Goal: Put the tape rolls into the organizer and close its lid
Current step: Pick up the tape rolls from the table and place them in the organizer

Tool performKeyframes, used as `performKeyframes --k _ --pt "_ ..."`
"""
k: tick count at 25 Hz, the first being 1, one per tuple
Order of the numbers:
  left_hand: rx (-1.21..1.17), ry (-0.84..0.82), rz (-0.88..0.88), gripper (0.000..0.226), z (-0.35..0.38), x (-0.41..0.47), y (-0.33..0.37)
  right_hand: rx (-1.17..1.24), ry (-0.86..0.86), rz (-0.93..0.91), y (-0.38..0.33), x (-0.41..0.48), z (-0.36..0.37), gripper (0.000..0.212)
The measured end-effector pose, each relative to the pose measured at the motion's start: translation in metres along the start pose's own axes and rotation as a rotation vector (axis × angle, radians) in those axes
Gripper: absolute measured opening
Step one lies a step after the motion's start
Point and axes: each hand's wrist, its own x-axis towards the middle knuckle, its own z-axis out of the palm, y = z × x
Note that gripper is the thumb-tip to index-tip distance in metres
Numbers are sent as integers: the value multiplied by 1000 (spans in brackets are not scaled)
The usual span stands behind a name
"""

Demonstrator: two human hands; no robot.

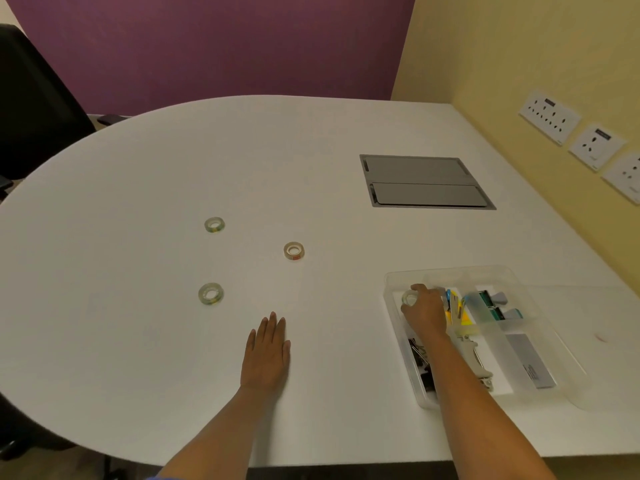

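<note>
Three small clear tape rolls lie flat on the white table (138,202): one at the far left (214,225), one with a red label near the middle (294,251), one nearer to me (211,293). The clear plastic organizer (391,282) stands open at the right, its transparent lid (595,341) folded out to the right. My right hand (426,311) reaches into the organizer's far left compartment, fingers closed on a fourth tape roll (408,298). My left hand (266,351) rests flat on the table, fingers together, holding nothing.
The organizer holds binder clips (420,358), a stapler (474,355), coloured items and a grey card (530,362). A grey cable hatch (426,181) is set into the table at the back right. Wall sockets (550,117) line the yellow wall. A black chair (34,109) stands far left.
</note>
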Motion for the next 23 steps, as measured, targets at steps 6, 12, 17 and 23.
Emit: performKeyframes --k 6,12,17,23 --pt "7 -40 -16 52 -1 2 -1 -151 -51 -43 7 9 3 47" --pt "-28 -42 -7 53 -2 3 -3 -109 -7 -103 6 12 6 44" --pt "-17 -26 -7 53 1 3 -4 -126 92 -143 6 2 13 23" --pt "-21 -3 -1 52 4 3 -6 -141 -1 -77 6 6 14 31"
